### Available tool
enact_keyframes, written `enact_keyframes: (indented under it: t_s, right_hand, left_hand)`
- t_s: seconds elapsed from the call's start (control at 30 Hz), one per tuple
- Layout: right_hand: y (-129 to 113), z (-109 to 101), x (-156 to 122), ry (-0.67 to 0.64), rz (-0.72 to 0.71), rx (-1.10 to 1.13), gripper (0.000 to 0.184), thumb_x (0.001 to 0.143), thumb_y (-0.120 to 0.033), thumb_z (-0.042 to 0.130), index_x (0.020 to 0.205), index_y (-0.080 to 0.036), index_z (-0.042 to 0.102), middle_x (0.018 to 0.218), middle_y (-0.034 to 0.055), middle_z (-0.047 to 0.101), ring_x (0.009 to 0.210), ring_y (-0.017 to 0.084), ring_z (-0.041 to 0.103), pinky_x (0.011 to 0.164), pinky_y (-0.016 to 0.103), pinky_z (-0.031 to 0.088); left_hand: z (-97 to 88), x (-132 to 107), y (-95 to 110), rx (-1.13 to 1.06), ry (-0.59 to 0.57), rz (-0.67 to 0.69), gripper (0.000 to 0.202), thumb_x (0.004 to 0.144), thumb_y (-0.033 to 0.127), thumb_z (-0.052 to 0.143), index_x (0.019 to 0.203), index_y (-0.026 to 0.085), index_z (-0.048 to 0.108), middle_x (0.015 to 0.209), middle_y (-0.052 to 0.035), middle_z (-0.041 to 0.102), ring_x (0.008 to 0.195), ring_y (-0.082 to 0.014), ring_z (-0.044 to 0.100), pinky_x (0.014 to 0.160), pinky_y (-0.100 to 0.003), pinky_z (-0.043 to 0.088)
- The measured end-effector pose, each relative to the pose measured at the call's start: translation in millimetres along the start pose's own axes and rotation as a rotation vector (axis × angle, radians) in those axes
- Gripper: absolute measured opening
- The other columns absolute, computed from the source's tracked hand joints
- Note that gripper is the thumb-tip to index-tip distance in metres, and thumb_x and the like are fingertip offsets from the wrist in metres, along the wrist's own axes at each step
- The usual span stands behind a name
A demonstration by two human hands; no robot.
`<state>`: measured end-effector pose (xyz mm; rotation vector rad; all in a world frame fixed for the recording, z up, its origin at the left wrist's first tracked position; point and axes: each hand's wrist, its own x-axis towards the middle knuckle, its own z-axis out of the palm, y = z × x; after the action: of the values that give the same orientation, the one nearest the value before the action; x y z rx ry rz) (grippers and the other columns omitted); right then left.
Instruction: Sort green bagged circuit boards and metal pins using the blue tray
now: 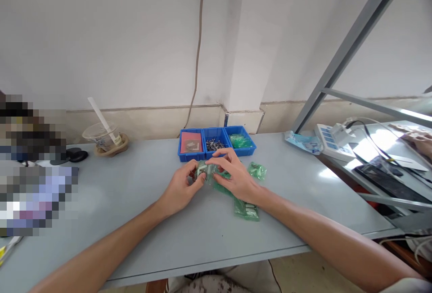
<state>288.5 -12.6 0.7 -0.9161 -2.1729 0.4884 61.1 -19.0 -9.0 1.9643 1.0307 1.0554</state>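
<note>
Both hands meet over the middle of the grey table (135, 203). My left hand (182, 187) and my right hand (234, 176) pinch a small green plastic bag with a pale part inside (204, 171), holding it between the fingertips. Under my right wrist lies another green bag (247, 209) with pale parts in it. A small crumpled green bag (257, 170) rests just right of my right hand.
Three joined blue bins (216, 143) stand behind the hands: one with a red pad, one with metal screws, one with green bags. A plastic cup with a straw (103, 136) sits far left. A power strip (332, 142) and cables lie on the neighbouring table, right.
</note>
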Motion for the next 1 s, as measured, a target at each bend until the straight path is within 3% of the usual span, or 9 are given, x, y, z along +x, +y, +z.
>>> enact_keyframes:
  t_s: [0.13,0.3,0.5,0.63,0.77,0.87,1.0]
  right_hand:
    - [-2.8,-2.6,-0.6,0.004,-0.039,-0.109,0.03,0.102,-0.019,0.057,0.128,-0.034,0.06,0.141,0.0091,0.046,0.095,0.021,0.058,0.078,0.038,0.057]
    - [-8.3,-5.6,1.3,0.013,-0.126,-0.187,0.02,0.106,-0.017,0.048,0.119,-0.028,0.059,0.123,0.0086,0.061,0.11,0.025,0.058,0.091,0.042,0.051]
    - [-9.5,-3.1,0.4,-0.016,-0.018,-0.081,0.01,0.103,-0.017,0.046,0.107,-0.025,0.052,0.098,0.004,0.061,0.084,0.02,0.057,0.074,0.033,0.045]
    - [-8.5,-2.2,-0.3,-0.004,0.104,-0.002,0.01,0.106,-0.028,0.046,0.097,-0.024,0.049,0.082,-0.0019,0.053,0.07,0.017,0.047,0.068,0.031,0.039]
    - [-9.1,-0.9,-0.2,-0.018,0.158,0.077,0.005,0.101,-0.027,0.054,0.098,-0.025,0.05,0.084,-0.0029,0.055,0.072,0.016,0.049,0.067,0.029,0.039]
    - [-8.3,0.8,-0.1,-0.026,0.162,0.088,0.009,0.096,-0.022,0.057,0.1,-0.025,0.05,0.09,-0.0021,0.057,0.075,0.015,0.051,0.068,0.029,0.04]
    - [-5.5,2.7,0.7,-0.019,0.151,0.034,0.01,0.099,-0.023,0.053,0.091,-0.024,0.046,0.082,-0.0031,0.052,0.071,0.015,0.047,0.065,0.03,0.036]
  left_hand:
    - [0.4,-0.7,-0.9,0.016,0.027,-0.012,0.028,0.104,0.039,0.053,0.085,0.019,0.054,0.08,0.0024,0.049,0.075,-0.0138,0.044,0.068,-0.025,0.038]
    - [0.1,-0.3,-2.6,0.066,0.007,0.007,0.032,0.106,0.044,0.052,0.089,0.019,0.061,0.082,0.0012,0.055,0.075,-0.0142,0.047,0.069,-0.026,0.039]
    - [-3.7,-2.6,-1.5,0.175,0.079,0.092,0.035,0.107,0.042,0.051,0.084,0.019,0.063,0.083,-0.0016,0.06,0.079,-0.0161,0.053,0.073,-0.029,0.043]
    - [-2.8,-3.7,-0.8,0.143,0.169,0.077,0.019,0.103,0.041,0.06,0.108,0.023,0.065,0.095,-0.0017,0.067,0.081,-0.0157,0.058,0.066,-0.026,0.047]
    - [1.6,-3.9,-1.8,0.099,0.152,0.037,0.033,0.099,0.037,0.067,0.128,0.027,0.056,0.105,-0.0017,0.068,0.081,-0.0148,0.06,0.061,-0.023,0.049]
    - [3.4,-3.9,-2.5,0.129,0.129,0.041,0.023,0.1,0.035,0.064,0.122,0.027,0.059,0.108,-0.0019,0.067,0.082,-0.0142,0.06,0.062,-0.023,0.049]
    - [2.3,-3.1,-2.1,0.151,0.108,0.111,0.013,0.103,0.035,0.058,0.102,0.023,0.06,0.102,-0.0028,0.065,0.083,-0.015,0.058,0.07,-0.026,0.051]
